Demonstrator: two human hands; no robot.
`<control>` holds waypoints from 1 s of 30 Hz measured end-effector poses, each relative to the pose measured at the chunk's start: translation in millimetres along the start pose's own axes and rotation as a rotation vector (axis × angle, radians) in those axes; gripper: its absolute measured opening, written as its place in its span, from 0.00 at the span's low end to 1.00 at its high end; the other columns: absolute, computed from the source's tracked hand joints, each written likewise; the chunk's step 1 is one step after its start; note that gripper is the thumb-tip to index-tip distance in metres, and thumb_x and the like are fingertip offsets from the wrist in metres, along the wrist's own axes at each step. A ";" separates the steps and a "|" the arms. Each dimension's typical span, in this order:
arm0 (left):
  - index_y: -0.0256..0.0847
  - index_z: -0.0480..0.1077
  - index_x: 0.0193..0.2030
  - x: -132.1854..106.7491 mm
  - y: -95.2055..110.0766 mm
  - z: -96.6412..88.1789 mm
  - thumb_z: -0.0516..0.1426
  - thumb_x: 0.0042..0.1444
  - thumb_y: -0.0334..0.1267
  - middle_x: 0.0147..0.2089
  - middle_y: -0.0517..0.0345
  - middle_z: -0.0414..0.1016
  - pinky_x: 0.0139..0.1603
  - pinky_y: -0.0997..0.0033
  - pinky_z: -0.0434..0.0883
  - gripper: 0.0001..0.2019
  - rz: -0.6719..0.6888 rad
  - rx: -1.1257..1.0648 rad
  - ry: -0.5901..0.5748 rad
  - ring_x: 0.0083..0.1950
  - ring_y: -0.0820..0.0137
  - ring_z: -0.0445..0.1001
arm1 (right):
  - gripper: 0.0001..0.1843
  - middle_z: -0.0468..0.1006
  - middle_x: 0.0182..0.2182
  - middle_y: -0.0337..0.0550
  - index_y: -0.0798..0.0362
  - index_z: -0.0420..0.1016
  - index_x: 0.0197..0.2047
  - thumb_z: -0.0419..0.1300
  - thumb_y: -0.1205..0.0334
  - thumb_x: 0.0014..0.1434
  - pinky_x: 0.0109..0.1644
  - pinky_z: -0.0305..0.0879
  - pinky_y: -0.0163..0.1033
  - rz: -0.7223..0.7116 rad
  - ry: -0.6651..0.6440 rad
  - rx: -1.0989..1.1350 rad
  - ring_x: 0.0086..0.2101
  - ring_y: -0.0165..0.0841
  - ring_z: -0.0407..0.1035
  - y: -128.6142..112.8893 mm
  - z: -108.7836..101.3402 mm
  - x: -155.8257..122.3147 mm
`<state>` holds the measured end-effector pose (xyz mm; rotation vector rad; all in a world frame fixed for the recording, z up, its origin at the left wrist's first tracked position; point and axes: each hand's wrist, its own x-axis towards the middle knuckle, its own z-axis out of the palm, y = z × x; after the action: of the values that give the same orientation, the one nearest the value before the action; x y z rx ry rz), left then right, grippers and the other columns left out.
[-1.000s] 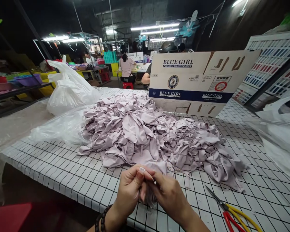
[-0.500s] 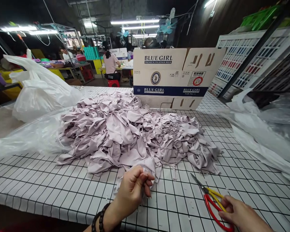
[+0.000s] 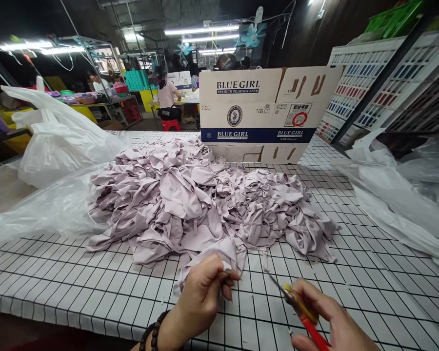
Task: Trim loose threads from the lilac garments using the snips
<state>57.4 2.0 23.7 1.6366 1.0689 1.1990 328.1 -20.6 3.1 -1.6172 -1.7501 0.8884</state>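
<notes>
Scissors (image 3: 300,306) now lifted off the tabletop (image 3: 95,287), right hand (image 3: 329,324) clenched on the handles, blades nearing the cloth piece (image 3: 212,258) the left hand (image 3: 205,292) keeps pinched.

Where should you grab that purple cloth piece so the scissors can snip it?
Probably right where the left hand pinches it: the loose near edge of the cloth piece, coming from the table's near side. That corner sticks out of the pile, so fingers can hold it taut while the right hand brings the scissors in from the right.
</notes>
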 end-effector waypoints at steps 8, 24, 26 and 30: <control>0.41 0.72 0.25 -1.5 5.8 -4.8 0.48 0.61 0.28 0.23 0.56 0.72 0.34 0.71 0.64 0.17 0.040 0.076 -0.011 0.28 0.68 0.70 | 0.23 0.72 0.26 0.36 0.48 0.62 0.36 0.69 0.49 0.44 0.29 0.69 0.40 -0.505 -0.036 -0.430 0.25 0.33 0.68 -75.3 16.4 37.8; 0.40 0.69 0.22 -0.3 1.4 -5.4 0.48 0.57 0.23 0.22 0.57 0.73 0.34 0.71 0.65 0.16 0.075 0.049 0.007 0.29 0.69 0.70 | 0.18 0.69 0.25 0.34 0.49 0.59 0.32 0.65 0.52 0.49 0.30 0.59 0.37 -0.606 -0.001 -0.501 0.24 0.30 0.64 -87.3 18.2 43.4; 0.40 0.68 0.22 1.1 1.4 -4.8 0.48 0.57 0.24 0.21 0.58 0.72 0.33 0.73 0.65 0.15 0.105 0.028 0.021 0.28 0.71 0.69 | 0.17 0.69 0.23 0.33 0.49 0.59 0.31 0.65 0.52 0.50 0.30 0.59 0.37 -0.585 -0.031 -0.501 0.23 0.29 0.64 -89.1 17.7 42.6; 0.39 0.67 0.22 1.6 2.0 -3.9 0.49 0.59 0.25 0.21 0.60 0.70 0.32 0.75 0.65 0.16 0.105 0.022 0.029 0.28 0.73 0.68 | 0.18 0.67 0.21 0.32 0.49 0.59 0.29 0.65 0.52 0.51 0.28 0.58 0.36 -0.571 -0.052 -0.495 0.21 0.29 0.63 -91.4 18.2 41.6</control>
<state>54.3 3.4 26.8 1.7149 1.0283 1.2868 255.0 15.8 64.2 -1.2391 -2.4232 0.2350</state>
